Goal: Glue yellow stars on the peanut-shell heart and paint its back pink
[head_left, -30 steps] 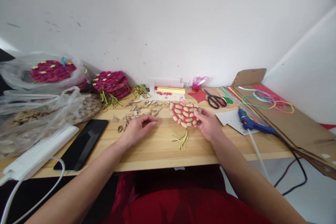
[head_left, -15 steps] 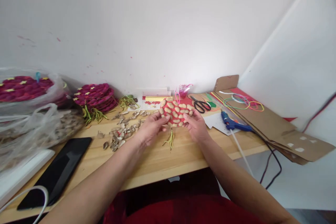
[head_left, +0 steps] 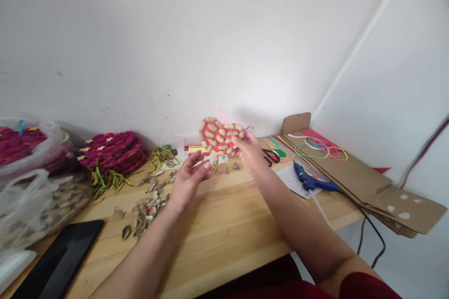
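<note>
The glue gun (head_left: 312, 182) is the reference for all positions.

Right hand (head_left: 249, 153): located left of the glue gun and farther back. It pinches the heart (head_left: 220, 137) at its right edge, with the thumb pressed on the front face. The other fingers pass behind the edge and are partly hidden.

Left hand (head_left: 189, 181): located left of the glue gun, beyond the right hand. The fingers are loosely curled and the thumb stands apart from them; the grip is unloaded. The fingertips are near the tassel (head_left: 214, 164) below the heart; contact cannot be determined.

Heart: raised above the rear of the desk (head_left: 224, 233), left of the glue gun and farther back. Its red face is covered with peanuts and tilted toward the viewer.

Markings: the white paper (head_left: 222, 160) below the heart, left of the glue gun, carries a dark mark too small to read.

Surrounding items: the scissors (head_left: 271, 154) are just left of the glue gun and farther back, blades hidden. The cardboard (head_left: 354, 182) extends to the right of the glue gun. The peanut shells (head_left: 145, 212) lie well to its left. The phone (head_left: 58, 261), screen dark, is at the far left of the glue gun and nearer the viewer.
</note>
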`<state>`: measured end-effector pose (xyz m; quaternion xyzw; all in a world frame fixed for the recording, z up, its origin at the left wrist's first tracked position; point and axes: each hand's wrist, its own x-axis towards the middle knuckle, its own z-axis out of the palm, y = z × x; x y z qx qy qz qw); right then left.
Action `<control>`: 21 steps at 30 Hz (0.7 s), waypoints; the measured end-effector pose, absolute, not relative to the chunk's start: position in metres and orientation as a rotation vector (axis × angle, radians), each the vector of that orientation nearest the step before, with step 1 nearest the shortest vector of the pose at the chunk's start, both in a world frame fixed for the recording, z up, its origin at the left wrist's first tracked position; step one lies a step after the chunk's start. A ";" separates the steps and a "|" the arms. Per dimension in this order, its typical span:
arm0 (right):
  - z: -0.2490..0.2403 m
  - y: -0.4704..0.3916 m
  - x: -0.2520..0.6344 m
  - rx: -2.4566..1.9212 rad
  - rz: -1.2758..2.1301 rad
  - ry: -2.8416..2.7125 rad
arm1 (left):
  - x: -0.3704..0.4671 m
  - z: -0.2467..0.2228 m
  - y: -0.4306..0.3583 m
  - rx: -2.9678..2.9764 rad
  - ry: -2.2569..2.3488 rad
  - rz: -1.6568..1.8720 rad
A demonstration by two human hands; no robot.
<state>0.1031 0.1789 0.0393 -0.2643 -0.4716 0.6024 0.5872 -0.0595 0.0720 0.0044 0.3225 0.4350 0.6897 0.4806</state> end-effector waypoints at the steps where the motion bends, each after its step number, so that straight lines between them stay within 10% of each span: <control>1: 0.037 0.179 0.099 -0.625 1.425 -1.117 | -0.062 0.005 0.073 0.770 1.031 1.704; 21: -0.003 0.178 0.102 -0.687 1.680 -1.264 | -0.050 -0.004 0.069 0.673 1.092 1.341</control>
